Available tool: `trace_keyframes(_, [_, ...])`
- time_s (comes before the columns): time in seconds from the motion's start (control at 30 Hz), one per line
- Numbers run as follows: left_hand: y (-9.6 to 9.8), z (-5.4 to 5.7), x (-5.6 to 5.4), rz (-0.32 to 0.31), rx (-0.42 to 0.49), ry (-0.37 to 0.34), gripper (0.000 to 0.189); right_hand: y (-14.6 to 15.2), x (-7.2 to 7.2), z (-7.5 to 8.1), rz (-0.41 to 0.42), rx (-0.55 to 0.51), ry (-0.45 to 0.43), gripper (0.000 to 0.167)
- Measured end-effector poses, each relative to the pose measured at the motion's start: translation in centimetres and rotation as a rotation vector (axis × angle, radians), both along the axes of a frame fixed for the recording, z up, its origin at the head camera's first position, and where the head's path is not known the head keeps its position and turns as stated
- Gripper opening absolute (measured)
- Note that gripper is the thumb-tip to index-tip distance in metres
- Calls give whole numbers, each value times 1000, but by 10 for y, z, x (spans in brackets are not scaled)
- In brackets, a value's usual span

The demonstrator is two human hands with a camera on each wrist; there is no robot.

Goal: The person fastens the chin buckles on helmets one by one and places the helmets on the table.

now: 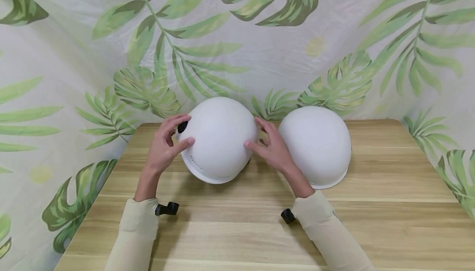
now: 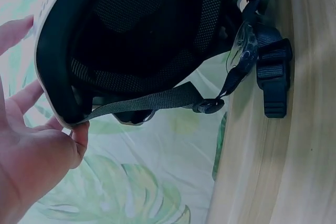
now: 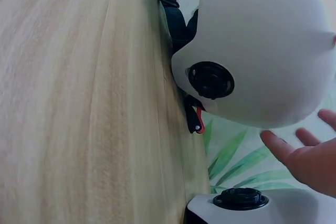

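Observation:
A white helmet (image 1: 222,139) with a black round fitting (image 1: 182,127) on its side is tilted between both hands. In the left wrist view its dark padded inside (image 2: 142,19) shows, with a black chin strap (image 2: 152,101) and buckle (image 2: 274,85) hanging down. My left hand (image 1: 163,145) grips the helmet's left edge, thumb and fingers spread around the fitting. On the opposite side, my right hand (image 1: 272,147) has its fingers extended at the shell, thumb close to the surface. Another black round fitting (image 3: 211,80) shows there in the right wrist view.
A second white helmet (image 1: 315,145) rests on the wooden table (image 1: 230,229) at the right, just beside my right hand. Behind the table hangs a leaf-patterned cloth (image 1: 274,56). A small red piece (image 3: 199,120) shows at the strap under the first helmet.

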State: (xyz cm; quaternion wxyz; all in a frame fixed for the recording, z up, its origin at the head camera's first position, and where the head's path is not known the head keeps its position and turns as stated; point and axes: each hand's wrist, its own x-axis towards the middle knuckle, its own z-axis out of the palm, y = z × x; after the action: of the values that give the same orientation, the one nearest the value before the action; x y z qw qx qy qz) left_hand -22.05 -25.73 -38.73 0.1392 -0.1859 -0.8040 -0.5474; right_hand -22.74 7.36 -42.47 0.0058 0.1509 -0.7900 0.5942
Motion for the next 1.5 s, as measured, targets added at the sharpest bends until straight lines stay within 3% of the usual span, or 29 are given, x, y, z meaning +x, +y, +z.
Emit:
trace_keyframes(0.13, [5,3,3,-4,-6,-15,56,0,0,1,10,-7,22,81])
trace_keyframes(0.37, [9,11,7,34,-73,-189,73,5,1,2,12,-38,-10,83])
trace_keyframes(0.47, [10,14,7,33,-65,-215,77,5,2,4,15,-50,-24,82])
trace_keyframes(0.77, [16,21,9,22,118,-127,78,5,3,7,28,-41,-93,81])
trace_keyframes(0.97, [19,21,10,-15,290,-97,73,1,5,7,56,-91,-68,78])
trace_keyframes(1.5, [20,26,14,64,290,-122,62,-2,9,11,42,-54,-65,80])
